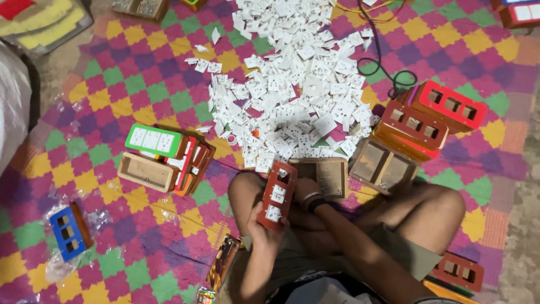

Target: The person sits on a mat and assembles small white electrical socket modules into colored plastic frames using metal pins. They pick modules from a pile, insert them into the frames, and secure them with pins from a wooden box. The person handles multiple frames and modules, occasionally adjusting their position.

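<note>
A seated person's left hand (269, 225) grips the lower end of a red switch plate (278, 194), fingers wrapped; its long axis runs upward toward the right hand (304, 188), whose fingers are hidden.

Heap of plates (292, 84) beyond held frame (277, 194)
</note>
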Motion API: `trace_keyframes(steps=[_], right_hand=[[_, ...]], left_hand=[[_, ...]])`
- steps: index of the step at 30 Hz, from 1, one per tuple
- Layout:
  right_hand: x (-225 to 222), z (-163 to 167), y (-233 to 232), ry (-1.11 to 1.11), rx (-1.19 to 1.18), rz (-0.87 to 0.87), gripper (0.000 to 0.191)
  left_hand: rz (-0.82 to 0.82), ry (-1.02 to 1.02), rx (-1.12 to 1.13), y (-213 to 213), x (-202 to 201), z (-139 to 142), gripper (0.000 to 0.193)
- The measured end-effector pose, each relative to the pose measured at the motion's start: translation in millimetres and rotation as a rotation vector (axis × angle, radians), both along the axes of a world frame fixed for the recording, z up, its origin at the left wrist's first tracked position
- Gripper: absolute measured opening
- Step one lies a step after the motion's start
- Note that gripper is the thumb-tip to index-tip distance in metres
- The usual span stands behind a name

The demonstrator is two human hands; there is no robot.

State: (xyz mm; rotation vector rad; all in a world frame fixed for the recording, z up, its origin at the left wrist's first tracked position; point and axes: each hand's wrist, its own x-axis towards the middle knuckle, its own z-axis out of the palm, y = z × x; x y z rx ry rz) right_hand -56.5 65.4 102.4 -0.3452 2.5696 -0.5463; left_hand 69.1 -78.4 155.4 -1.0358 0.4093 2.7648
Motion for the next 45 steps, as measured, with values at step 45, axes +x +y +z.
trace_keyframes(steps=[45], right_hand=[[69,141,35,0.428,-0.78,-0.169,0.014]], left_hand=[[-0.206,0.402,-0.468,31,-5,70,0.03]])
